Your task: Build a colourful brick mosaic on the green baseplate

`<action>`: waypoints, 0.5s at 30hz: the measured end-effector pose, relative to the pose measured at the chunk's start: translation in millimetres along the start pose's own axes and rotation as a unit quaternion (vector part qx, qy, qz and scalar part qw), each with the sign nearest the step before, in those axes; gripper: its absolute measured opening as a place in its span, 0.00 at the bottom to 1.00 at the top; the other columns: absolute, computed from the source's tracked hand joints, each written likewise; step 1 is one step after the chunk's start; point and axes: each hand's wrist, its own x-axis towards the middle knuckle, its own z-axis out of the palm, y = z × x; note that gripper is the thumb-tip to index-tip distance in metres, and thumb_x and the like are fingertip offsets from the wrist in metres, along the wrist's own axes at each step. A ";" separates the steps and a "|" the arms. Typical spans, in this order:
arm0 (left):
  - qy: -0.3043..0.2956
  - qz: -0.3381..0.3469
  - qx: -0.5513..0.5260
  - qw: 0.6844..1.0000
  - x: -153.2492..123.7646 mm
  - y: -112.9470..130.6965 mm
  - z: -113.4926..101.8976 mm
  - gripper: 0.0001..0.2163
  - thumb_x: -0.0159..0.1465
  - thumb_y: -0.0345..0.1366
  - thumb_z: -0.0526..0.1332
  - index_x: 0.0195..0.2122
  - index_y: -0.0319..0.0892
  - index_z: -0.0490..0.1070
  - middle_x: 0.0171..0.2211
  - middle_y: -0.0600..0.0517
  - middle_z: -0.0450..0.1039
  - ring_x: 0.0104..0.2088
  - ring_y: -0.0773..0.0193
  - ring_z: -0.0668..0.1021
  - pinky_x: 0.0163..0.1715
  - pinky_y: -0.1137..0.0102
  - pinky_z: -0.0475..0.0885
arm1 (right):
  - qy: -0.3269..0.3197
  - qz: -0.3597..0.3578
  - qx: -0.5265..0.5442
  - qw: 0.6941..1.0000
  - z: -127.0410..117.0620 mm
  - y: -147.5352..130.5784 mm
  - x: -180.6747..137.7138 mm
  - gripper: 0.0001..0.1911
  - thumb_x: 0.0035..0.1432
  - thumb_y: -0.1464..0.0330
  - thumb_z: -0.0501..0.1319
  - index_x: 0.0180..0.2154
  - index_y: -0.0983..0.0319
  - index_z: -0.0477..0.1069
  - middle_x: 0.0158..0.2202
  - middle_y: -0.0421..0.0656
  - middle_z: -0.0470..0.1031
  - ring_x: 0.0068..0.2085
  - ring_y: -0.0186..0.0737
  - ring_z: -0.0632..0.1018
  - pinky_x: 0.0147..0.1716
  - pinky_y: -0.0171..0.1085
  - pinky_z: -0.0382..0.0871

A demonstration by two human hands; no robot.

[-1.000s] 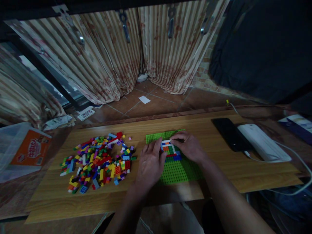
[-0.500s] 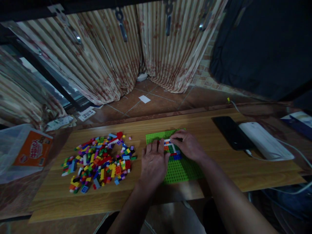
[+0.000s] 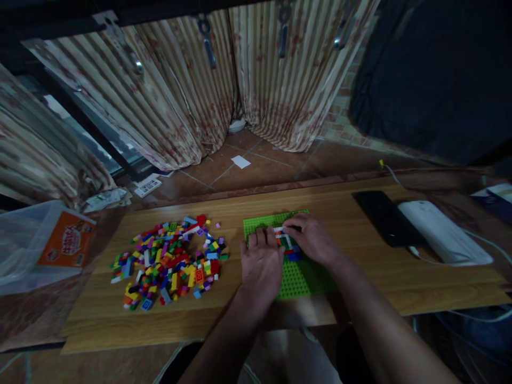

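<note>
A green studded baseplate lies on the wooden table under both my hands. Bricks in white, orange, green, red and blue are fixed near its middle. My left hand rests flat over the plate's left side, fingers stretched and touching the built part's left edge. With thumb and forefinger, my right hand pinches the end of a white brick at the built part's far edge. The fingers partly hide that brick and some of the others.
A heap of loose coloured bricks spreads over the table's left side. To the right lie a black phone and a white power bank with a cable. A clear plastic box with an orange label stands beyond the left end.
The whole view has shifted slightly, so things sit a little farther right. Both hands keep nearly the same places on the baseplate.
</note>
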 end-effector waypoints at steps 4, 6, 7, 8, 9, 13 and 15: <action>0.008 -0.002 -0.005 1.000 1.1 1.4 0.6 0.23 0.66 0.39 0.55 0.61 0.36 0.62 0.53 0.37 0.69 0.52 0.44 0.71 0.50 0.48 0.68 | 0.000 -0.013 -0.005 1.000 1.1 1.4 0.2 0.09 0.60 0.66 0.59 0.33 0.57 0.78 0.35 0.44 0.75 0.39 0.43 0.75 0.43 0.43 0.67; 0.009 -0.002 -0.015 1.000 0.2 0.6 1.4 0.23 0.66 0.38 0.55 0.61 0.36 0.62 0.54 0.37 0.69 0.52 0.44 0.70 0.50 0.49 0.68 | 0.000 -0.011 -0.002 1.000 1.2 1.6 0.2 0.09 0.60 0.66 0.58 0.34 0.57 0.78 0.36 0.44 0.75 0.39 0.43 0.75 0.44 0.44 0.66; 0.011 -0.002 -0.022 1.000 -0.9 -0.4 2.1 0.23 0.66 0.38 0.55 0.61 0.36 0.62 0.55 0.37 0.68 0.52 0.44 0.70 0.50 0.48 0.68 | 0.000 -0.009 0.000 1.000 1.0 1.6 0.2 0.09 0.60 0.66 0.58 0.34 0.57 0.78 0.36 0.44 0.75 0.40 0.43 0.75 0.44 0.44 0.66; 0.015 -0.002 -0.030 0.999 -2.3 -1.8 3.1 0.23 0.66 0.38 0.55 0.61 0.36 0.61 0.56 0.38 0.68 0.53 0.44 0.70 0.50 0.48 0.67 | -0.001 -0.007 0.003 1.000 0.6 1.7 0.3 0.09 0.60 0.66 0.58 0.34 0.57 0.78 0.36 0.44 0.76 0.40 0.43 0.75 0.44 0.44 0.66; 0.022 -0.001 -0.040 0.999 -4.1 -3.7 4.3 0.23 0.66 0.39 0.55 0.61 0.38 0.61 0.57 0.38 0.67 0.54 0.44 0.69 0.50 0.48 0.67 | -0.003 -0.007 0.007 1.000 -0.1 1.9 0.4 0.09 0.60 0.66 0.59 0.34 0.58 0.78 0.36 0.44 0.76 0.40 0.43 0.75 0.44 0.44 0.66; 0.059 0.016 -0.096 0.994 -12.0 -14.8 10.0 0.23 0.67 0.41 0.54 0.63 0.43 0.59 0.60 0.42 0.64 0.56 0.46 0.68 0.55 0.48 0.64 | -0.029 -0.007 0.032 0.999 -4.2 3.3 0.6 0.11 0.60 0.61 0.58 0.35 0.58 0.78 0.36 0.43 0.78 0.39 0.42 0.76 0.41 0.42 0.67; 0.069 0.025 -0.136 0.988 -14.3 -20.6 11.8 0.26 0.67 0.41 0.55 0.65 0.41 0.55 0.59 0.42 0.65 0.56 0.48 0.68 0.56 0.51 0.63 | -0.025 0.007 0.048 0.999 -6.0 3.6 0.5 0.13 0.60 0.60 0.57 0.37 0.58 0.78 0.38 0.44 0.79 0.40 0.43 0.77 0.41 0.42 0.68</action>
